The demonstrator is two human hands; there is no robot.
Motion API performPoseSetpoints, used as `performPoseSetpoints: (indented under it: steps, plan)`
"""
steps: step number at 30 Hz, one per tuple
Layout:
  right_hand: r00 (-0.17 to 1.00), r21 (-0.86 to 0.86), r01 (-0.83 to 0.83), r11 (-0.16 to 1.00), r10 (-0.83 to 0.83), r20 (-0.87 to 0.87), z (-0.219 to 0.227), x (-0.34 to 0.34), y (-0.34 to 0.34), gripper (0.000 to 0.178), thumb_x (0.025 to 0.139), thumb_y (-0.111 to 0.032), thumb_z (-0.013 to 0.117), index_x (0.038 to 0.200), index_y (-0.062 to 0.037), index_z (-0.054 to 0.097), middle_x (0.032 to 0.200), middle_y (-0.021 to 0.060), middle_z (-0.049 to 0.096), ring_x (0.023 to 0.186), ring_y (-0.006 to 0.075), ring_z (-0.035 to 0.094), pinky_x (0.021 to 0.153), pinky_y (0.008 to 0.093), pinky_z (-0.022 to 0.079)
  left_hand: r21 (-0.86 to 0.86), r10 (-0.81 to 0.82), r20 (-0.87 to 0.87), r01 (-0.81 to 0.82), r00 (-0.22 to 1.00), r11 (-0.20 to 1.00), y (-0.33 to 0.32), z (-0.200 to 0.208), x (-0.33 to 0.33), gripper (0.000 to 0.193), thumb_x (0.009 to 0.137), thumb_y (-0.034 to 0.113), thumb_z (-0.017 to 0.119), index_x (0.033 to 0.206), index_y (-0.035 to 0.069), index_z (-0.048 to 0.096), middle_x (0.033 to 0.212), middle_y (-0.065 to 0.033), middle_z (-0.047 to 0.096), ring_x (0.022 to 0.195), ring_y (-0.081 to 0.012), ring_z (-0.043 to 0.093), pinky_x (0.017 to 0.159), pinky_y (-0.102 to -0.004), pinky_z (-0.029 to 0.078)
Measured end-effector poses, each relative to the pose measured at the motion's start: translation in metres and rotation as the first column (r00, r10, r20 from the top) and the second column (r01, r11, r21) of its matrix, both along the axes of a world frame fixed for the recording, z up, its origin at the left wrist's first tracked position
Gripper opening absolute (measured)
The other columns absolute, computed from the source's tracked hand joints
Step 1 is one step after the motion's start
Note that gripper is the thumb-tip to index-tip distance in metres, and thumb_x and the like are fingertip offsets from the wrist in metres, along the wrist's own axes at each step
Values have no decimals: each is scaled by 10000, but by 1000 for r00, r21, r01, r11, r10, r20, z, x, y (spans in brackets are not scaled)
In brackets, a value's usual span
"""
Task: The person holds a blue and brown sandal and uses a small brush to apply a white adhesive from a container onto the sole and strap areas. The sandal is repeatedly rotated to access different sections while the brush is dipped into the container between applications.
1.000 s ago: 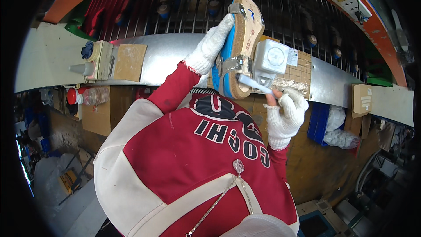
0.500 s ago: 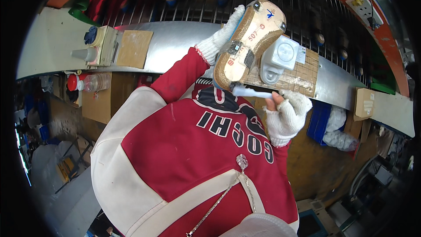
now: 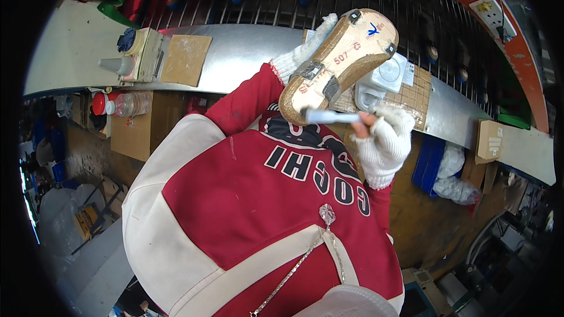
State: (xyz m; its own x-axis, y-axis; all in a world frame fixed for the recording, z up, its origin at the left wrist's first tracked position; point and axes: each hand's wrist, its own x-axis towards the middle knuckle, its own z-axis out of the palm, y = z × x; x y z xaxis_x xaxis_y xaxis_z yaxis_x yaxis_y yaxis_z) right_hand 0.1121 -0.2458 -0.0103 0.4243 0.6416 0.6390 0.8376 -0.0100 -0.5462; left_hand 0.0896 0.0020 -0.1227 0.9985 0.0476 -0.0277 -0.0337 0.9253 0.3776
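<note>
My left hand (image 3: 302, 53), in a white knitted glove, grips the far left side of a lasted shoe (image 3: 346, 53) held sole up. Its pale insole board carries printed and blue marks and dark patches, with a brown rough border around it. My right hand (image 3: 385, 144), in a white glove with bare fingertips, pinches the pale handle of a small brush (image 3: 333, 117). The brush head, blurred by motion, is at the shoe's near end; I cannot tell whether it touches. Just right of the shoe, and partly behind it, stands a white plastic container (image 3: 389, 75).
A taped cardboard piece (image 3: 417, 103) lies under the container on the metal bench (image 3: 235, 53). Beyond is a rack of metal rods (image 3: 264, 14) with shoes among them. At left are a cardboard square (image 3: 186, 60) and a grey cone (image 3: 116, 65); a small carton (image 3: 489, 140) sits at right.
The shoe has shifted slightly to the right and tilted, with my left hand. My right hand has moved the brush a little left and toward me along the shoe's near end.
</note>
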Motion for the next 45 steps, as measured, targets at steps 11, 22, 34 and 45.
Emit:
performPoseSetpoints:
  steps: [11,22,34,45]
  plan:
    - [998,-85,60,995,-62,-22,-9,-5,-1,280,629,-144,894,861,-87,747,861,60,676,822,247,601,790,384,434,-216,-136,215,183,967,959,2,-17,0,908,841,705,624,1456,63,440,1366,-213,576,1109,-293,675,847,-423,614]
    - [969,-116,221,968,-204,139,2,-20,-8,266,641,-125,882,854,-88,728,853,54,674,759,239,604,763,378,399,-123,-98,194,123,976,985,13,4,-13,1042,784,794,590,1519,93,356,1448,-215,504,1198,-342,621,925,-483,581]
    - [981,-70,178,982,-172,85,2,-25,6,211,666,-167,863,785,-97,704,806,30,658,746,215,596,749,369,385,398,136,-67,-98,988,912,16,28,-30,1011,815,829,510,1504,100,387,1422,-154,542,1232,-254,603,983,-403,557]
    - [989,-79,146,986,-144,31,2,-23,1,223,645,-202,868,784,-113,718,814,29,676,742,204,617,720,355,386,289,144,-45,-125,989,949,10,31,-26,1122,710,864,594,1502,101,370,1396,-191,551,1114,-326,661,863,-457,614]
